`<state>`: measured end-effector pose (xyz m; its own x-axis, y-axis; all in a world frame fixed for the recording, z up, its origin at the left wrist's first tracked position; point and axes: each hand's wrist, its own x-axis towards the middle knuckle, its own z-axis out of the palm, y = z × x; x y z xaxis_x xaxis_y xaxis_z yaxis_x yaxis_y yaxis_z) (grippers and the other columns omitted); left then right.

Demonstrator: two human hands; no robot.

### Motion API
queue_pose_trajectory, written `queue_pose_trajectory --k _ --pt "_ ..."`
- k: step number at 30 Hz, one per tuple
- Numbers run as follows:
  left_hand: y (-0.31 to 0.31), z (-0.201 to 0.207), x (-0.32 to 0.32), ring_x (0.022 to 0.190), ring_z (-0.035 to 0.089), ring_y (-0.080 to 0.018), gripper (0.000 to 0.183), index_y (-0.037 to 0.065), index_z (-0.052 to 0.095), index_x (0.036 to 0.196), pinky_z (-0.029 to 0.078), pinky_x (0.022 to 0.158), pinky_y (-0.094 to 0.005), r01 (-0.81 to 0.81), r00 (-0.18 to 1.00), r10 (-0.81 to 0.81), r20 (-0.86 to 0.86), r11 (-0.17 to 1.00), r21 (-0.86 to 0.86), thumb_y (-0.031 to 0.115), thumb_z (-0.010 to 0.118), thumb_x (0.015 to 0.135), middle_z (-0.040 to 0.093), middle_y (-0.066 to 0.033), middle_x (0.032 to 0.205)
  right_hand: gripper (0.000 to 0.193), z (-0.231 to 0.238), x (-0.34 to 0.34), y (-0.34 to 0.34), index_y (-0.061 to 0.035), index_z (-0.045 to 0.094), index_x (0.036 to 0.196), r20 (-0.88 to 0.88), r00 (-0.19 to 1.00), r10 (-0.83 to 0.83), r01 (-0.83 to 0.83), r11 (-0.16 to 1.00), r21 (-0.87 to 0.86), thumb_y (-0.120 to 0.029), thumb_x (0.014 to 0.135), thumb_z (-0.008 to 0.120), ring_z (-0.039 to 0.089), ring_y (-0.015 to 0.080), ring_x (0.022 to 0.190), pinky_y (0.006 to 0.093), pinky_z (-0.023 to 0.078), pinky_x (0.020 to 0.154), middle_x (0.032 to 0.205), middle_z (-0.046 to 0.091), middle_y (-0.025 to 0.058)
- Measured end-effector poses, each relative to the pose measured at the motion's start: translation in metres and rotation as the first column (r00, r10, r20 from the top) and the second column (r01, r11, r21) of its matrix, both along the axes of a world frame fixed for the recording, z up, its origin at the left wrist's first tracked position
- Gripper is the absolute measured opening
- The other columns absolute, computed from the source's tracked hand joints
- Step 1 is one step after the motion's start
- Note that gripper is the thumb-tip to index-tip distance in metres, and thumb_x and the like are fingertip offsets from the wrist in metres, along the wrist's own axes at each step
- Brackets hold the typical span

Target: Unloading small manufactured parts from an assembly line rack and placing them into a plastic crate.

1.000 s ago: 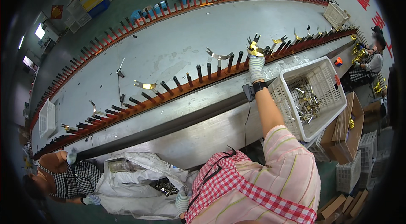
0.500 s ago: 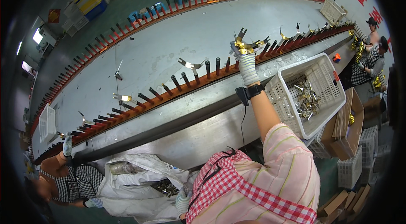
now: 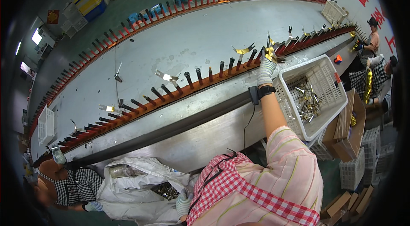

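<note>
My right hand (image 3: 267,69), in a striped glove, reaches over the near row of pegs, closed on several gold fork-shaped metal pieces (image 3: 270,52). Just left of it, another gold fork-shaped piece (image 3: 244,49) sits on a peg. Farther left, a silver forked piece (image 3: 167,76) is on a peg of the same row. My left hand (image 3: 184,204), also gloved, is low at the edge of a white sack (image 3: 141,198). Its fingers seem closed on the sack's edge, partly hidden. Small metal parts (image 3: 165,191) show inside the sack.
A white plastic crate (image 3: 314,98) of metal parts stands right of my forearm. Red-and-black pegs run along both sides of the long grey table (image 3: 179,42). A co-worker (image 3: 70,185) sits left; two co-workers (image 3: 373,70) are at far right. Cardboard boxes (image 3: 348,119) stand beyond the crate.
The near pegs have shifted left along the table. My right hand has moved right and slightly down; a gold forked piece now sits on a peg behind it. My left hand stays at the sack.
</note>
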<state>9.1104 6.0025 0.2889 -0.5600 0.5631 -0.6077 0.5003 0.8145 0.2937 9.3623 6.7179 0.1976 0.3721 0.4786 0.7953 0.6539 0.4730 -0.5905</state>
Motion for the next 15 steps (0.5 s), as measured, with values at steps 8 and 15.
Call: queue_pose_trajectory --k 8,15 --pt "0.023 -0.003 0.046 0.094 0.054 -0.0381 0.051 -0.004 0.050 0.111 0.042 0.081 -0.0404 -0.049 0.998 0.049 -0.027 0.999 -0.014 0.033 0.056 0.076 0.056 -0.0260 0.101 0.034 0.075 -0.028 -0.022 -0.0024 0.055 0.103 -0.323 0.897 0.303 -0.425 0.793 -0.437 -0.024 0.077 0.054 0.055 0.0256 0.096 0.0330 0.041 0.082 0.104 0.059 0.0114" --pt "0.057 0.004 0.082 0.096 0.053 -0.0377 0.051 -0.005 0.050 0.111 0.042 0.082 -0.0403 -0.058 0.998 0.058 0.005 0.998 -0.004 0.033 0.056 0.076 0.055 -0.0267 0.102 0.048 0.016 -0.007 0.042 0.0007 0.048 0.112 -0.609 0.673 0.420 -0.709 0.600 -0.371 -0.025 0.075 0.063 0.056 0.0214 0.095 0.0315 0.044 0.082 0.110 0.056 0.0132"
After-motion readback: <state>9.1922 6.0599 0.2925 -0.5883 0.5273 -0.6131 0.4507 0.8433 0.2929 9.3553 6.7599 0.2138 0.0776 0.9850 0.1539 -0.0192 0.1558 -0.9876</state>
